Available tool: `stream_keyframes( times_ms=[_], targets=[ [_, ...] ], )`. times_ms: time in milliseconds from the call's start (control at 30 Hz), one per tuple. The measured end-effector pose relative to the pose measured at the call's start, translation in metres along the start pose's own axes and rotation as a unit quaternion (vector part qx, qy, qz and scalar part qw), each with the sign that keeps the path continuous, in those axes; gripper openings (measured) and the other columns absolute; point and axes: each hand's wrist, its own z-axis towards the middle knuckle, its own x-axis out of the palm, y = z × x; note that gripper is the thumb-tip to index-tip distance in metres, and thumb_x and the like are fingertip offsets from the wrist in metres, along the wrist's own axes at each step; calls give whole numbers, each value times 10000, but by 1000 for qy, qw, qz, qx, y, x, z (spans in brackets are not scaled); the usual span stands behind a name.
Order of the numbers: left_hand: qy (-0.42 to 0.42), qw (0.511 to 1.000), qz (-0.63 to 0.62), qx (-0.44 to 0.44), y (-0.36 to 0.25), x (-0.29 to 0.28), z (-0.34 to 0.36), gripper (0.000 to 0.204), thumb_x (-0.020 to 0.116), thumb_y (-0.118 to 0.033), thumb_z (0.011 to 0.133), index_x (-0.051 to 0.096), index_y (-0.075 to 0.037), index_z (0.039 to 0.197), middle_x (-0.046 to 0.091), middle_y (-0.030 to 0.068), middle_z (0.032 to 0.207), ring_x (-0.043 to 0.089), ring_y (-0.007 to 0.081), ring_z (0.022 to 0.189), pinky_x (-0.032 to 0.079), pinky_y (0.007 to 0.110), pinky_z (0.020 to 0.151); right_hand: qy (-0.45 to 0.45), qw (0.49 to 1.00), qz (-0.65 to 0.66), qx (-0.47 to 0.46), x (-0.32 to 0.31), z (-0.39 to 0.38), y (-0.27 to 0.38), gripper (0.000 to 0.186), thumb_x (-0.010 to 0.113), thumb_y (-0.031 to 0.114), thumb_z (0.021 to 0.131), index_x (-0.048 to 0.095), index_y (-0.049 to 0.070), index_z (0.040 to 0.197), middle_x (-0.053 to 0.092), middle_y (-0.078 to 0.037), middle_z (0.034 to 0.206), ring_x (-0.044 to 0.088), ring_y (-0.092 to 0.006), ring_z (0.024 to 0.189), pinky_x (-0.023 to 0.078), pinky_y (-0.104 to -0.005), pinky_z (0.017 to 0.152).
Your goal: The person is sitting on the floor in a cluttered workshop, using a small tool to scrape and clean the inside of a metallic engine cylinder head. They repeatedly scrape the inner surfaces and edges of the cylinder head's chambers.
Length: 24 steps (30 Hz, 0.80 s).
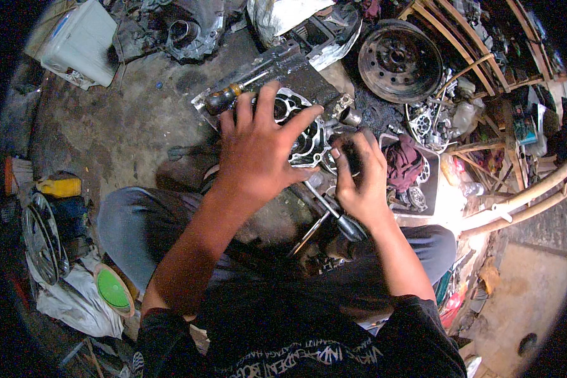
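Note:
A silvery metal engine casting (305, 135) with round openings lies in front of me on a dark, oily metal block (290, 66). My left hand (258, 148) spreads over its left side, fingers stretched apart and thumb at its near edge. At the casting's right end, my right hand (362, 173) curls its fingers and thumb around a rounded, dark part; the fingers partly hide it. Beyond my left fingers lies a screwdriver (223, 99) with an amber and black handle. Below my hands are a dark-handled screwdriver (349, 228) and a thin metal rod (309, 234).
A rusty wheel rim (400, 61) lies at the far right, near a wooden rack (469, 41). A tray (416, 205) to the right holds a maroon rag (403, 162) and metal parts. At far left stands a pale box (82, 44); a larger casting (183, 31) lies beside it.

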Motion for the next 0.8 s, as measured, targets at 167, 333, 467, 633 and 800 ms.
stream_keyframes(
  times_ms=[167, 333, 467, 633, 800],
  targets=[
    [19, 1000, -1, -8, -2, -3, 0, 947, 981, -433, 615, 617, -386, 1488, 408, 193, 1549, 402, 474, 1409, 389, 629, 1133, -43, 999, -11, -4, -4, 9, -6, 217, 711, -33, 910, 652, -12, 1118, 655, -219, 1081, 668, -413, 975, 530, -449, 868],
    [25, 1000, 9, -3, -4, -4, -1, 942, 976, -436, 623, 614, -387, 1492, 410, 192, 1548, 396, 471, 1415, 390, 632, 1125, -45, 999, 3, -8, -3, 16, 1, 123, 717, -40, 915, 676, -4, 1025, 650, -161, 959, 642, -318, 872, 504, -389, 805],
    [26, 1000, 10, 4, -4, -5, 0, 938, 972, -435, 627, 614, -383, 1493, 412, 191, 1549, 396, 471, 1415, 396, 632, 1114, -30, 1000, -6, -7, -4, 19, 4, 139, 722, -50, 906, 677, -6, 1031, 648, -166, 967, 642, -332, 873, 503, -402, 792],
    [21, 1000, 16, 13, -5, -4, 0, 927, 967, -437, 635, 618, -378, 1492, 411, 192, 1550, 401, 475, 1408, 398, 638, 1106, -22, 1000, -16, -14, 0, 17, 3, 143, 719, -48, 906, 679, -1, 1035, 637, -184, 985, 637, -363, 897, 507, -418, 802],
    [27, 1000, 3, 11, 0, -5, -2, 902, 957, -449, 652, 626, -369, 1487, 407, 192, 1557, 403, 477, 1403, 397, 638, 1097, 60, 998, -16, 5, -9, 16, 10, 270, 717, -6, 925, 658, -12, 1188, 632, -272, 1172, 671, -481, 1052, 552, -500, 897]
  ],
)
